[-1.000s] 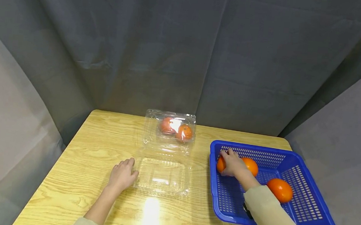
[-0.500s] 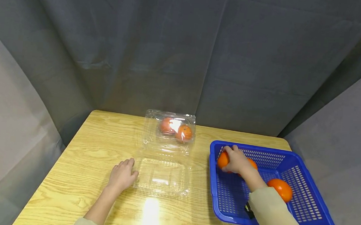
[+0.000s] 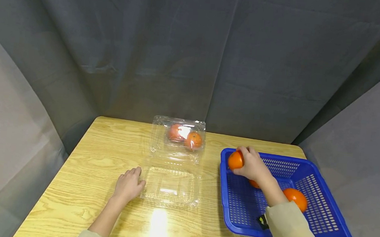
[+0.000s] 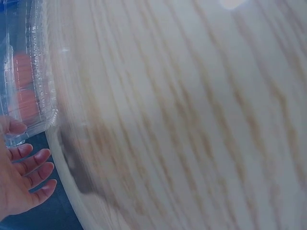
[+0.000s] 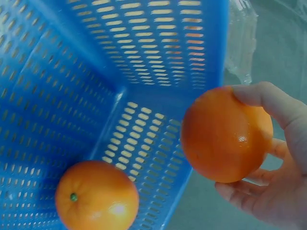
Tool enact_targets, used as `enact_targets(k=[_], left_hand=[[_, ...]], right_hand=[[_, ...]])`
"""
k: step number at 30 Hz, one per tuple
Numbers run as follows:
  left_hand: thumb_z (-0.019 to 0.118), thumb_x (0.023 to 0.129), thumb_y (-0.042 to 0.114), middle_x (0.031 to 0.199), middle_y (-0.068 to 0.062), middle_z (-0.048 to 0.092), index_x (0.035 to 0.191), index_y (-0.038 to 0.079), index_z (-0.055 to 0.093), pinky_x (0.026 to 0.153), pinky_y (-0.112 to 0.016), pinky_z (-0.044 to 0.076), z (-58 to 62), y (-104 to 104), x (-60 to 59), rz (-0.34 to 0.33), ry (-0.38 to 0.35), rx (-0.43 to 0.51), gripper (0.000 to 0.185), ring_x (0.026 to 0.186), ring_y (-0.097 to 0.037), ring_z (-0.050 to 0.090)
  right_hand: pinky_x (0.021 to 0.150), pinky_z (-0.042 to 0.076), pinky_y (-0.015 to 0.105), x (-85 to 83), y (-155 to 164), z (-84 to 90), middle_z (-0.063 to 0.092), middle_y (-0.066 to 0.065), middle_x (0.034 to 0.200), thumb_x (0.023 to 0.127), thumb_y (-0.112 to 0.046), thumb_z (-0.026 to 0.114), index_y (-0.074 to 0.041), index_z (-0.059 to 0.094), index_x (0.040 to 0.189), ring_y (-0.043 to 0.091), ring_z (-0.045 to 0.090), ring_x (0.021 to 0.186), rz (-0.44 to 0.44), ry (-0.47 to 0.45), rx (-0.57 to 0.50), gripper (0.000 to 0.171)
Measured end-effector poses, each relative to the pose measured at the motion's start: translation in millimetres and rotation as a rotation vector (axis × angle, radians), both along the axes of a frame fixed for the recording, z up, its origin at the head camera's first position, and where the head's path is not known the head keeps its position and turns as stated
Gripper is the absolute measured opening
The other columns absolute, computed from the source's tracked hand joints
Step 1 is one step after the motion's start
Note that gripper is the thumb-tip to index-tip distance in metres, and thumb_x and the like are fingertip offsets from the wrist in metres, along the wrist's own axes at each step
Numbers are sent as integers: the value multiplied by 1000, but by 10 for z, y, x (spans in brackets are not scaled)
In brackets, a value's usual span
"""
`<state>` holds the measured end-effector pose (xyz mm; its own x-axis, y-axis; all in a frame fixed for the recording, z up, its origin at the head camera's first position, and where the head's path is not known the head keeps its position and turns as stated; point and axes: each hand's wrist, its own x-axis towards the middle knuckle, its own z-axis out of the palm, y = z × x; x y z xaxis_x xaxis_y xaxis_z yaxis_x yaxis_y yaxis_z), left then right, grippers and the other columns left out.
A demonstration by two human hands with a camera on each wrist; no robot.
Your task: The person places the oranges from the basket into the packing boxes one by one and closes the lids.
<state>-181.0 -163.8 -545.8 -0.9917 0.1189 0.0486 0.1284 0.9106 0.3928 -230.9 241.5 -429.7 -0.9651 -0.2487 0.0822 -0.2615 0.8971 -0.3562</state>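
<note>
Overhead, wooden table (image 3: 88, 170) (grey curtains behind); right hand (image 3: 253, 165) fingers hold orange (image 3: 235, 160), left hand (image 3: 128, 183) fingers relaxed.

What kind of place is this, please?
Probably a staged recording booth, not a kitchen: grey cloth hangs on every side of a small wooden table, which holds only a blue basket and a clear plastic box.

Five oranges (image 3: 235, 160), one blue basket (image 3: 322, 222), one clear clamshell box (image 3: 171, 186), one wooden table (image 3: 81, 184), two hands (image 3: 128, 184).
</note>
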Motion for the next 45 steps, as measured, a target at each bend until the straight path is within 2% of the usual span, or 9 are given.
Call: enact_targets(k=[5, 12, 19, 25, 31, 36, 45], left_hand=[[55, 86, 30, 109, -12, 59, 117, 2, 52, 84, -49, 43, -4, 3, -8, 4, -2, -3, 42, 99, -31, 54], [55, 87, 29, 109, -13, 59, 117, 1, 51, 84, -50, 43, -12, 9, -11, 0, 8, 4, 42, 99, -31, 55], [54, 87, 30, 110, -13, 59, 117, 1, 52, 85, -49, 43, -20, 12, -18, -4, 13, 2, 41, 99, -31, 54], [54, 87, 30, 109, -12, 59, 115, 2, 52, 84, -48, 43, -4, 22, -25, -4, 4, -3, 39, 98, -31, 54], [55, 87, 29, 107, -12, 59, 113, 3, 53, 83, -48, 43, 2, 30, -29, -1, 4, -2, 38, 97, -30, 55], [54, 87, 29, 107, -12, 59, 115, 2, 52, 82, -47, 44, 3, 35, -31, -1, 5, -3, 39, 97, -30, 55], [54, 87, 29, 104, -11, 60, 113, 2, 53, 79, -45, 45, 11, 34, -31, 6, 7, -11, 38, 94, -29, 56]], right_hand=[[71, 49, 52, 29, -96, 58, 46, 25, 108, 63, -20, 80, -2, 48, 120, 39, 50, 90, 17, 47, -57, 67], [76, 47, 53, 72, -323, 158, 46, 23, 110, 61, -21, 81, -4, 50, 117, 38, 52, 94, 52, 100, -128, 67], [77, 48, 50, 118, -580, 238, 45, 21, 114, 62, -22, 80, -6, 49, 120, 35, 53, 94, 73, 94, -193, 67], [80, 48, 50, 135, -831, 189, 44, 19, 118, 64, -22, 80, -8, 49, 120, 35, 53, 97, 112, 77, -255, 66], [82, 48, 50, 149, -1109, 105, 46, 18, 116, 61, -20, 82, -9, 50, 118, 34, 53, 98, 167, 115, -292, 67], [84, 46, 48, 145, -1301, 35, 46, 17, 115, 59, -17, 83, -8, 51, 118, 33, 52, 99, 198, 102, -327, 67], [82, 47, 47, 129, -1597, -117, 46, 16, 111, 59, -22, 83, -10, 50, 116, 32, 52, 98, 221, 90, -309, 67]])
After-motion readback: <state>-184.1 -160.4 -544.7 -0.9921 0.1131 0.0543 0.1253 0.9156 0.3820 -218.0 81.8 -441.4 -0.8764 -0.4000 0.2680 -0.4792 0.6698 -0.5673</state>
